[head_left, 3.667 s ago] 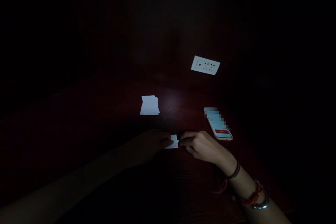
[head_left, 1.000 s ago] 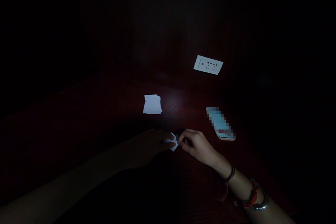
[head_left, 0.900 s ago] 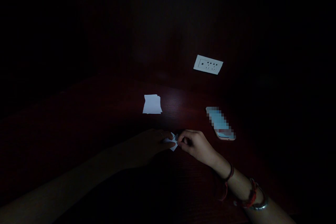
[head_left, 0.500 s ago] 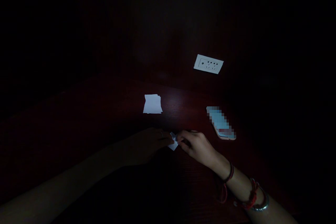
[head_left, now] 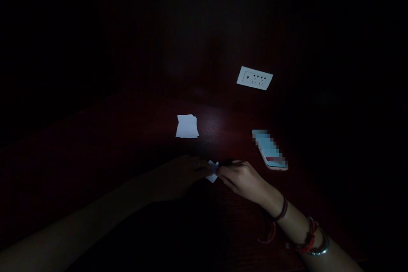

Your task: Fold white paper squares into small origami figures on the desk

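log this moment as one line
left hand: touching small folded white paper; right hand: at its right edge; beyond: stacked white paper sheets; far right: pale-cased rectangular phone; surface: dark red wood-grain table

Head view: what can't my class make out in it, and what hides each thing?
All in the head view:
Small paper: sides covered by the left hand and right hand.
Grip, pinching or pressing: too small and dim.
Paper stack: lower sheets mostly under the top one.
Phone screen: largely behind pixel blocks.
Left forearm and right forearm: cut off by picture edges.
Picture's upper corners: lost in darkness.
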The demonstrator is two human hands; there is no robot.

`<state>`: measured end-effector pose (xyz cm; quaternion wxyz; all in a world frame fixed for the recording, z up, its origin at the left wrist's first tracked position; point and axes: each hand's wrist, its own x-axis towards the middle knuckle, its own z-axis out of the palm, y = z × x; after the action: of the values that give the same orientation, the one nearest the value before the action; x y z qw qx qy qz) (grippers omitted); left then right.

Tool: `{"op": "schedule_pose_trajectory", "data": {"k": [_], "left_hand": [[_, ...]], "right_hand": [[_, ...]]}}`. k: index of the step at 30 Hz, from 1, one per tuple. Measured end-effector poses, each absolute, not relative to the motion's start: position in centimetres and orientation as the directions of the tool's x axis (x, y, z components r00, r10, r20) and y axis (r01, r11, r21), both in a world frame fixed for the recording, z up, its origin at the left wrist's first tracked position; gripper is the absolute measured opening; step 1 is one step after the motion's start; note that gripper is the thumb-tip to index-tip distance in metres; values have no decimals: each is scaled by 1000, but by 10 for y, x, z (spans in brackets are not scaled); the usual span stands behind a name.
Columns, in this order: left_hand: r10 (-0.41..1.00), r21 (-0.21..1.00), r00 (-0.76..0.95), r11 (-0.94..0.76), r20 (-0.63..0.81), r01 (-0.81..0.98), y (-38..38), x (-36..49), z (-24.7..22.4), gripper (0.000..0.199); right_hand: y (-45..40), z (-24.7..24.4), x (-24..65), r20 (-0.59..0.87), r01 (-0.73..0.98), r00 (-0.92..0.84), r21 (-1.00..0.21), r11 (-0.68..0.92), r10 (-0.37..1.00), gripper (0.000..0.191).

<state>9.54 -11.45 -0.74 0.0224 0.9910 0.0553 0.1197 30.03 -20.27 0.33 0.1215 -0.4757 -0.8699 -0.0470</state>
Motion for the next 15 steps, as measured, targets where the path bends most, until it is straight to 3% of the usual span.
{"op": "schedule_pose_trajectory", "data": {"k": [8,15], "left_hand": [[118,57,961,-993,248,107,-114,96,-11,48],[133,30,960,-991,246,129,-114,96,-13,46]], "right_hand": [[-203,4,302,246,826,-523,-93,557,816,16],[-202,10,307,187,782,-482,-349,517,856,20]]}}
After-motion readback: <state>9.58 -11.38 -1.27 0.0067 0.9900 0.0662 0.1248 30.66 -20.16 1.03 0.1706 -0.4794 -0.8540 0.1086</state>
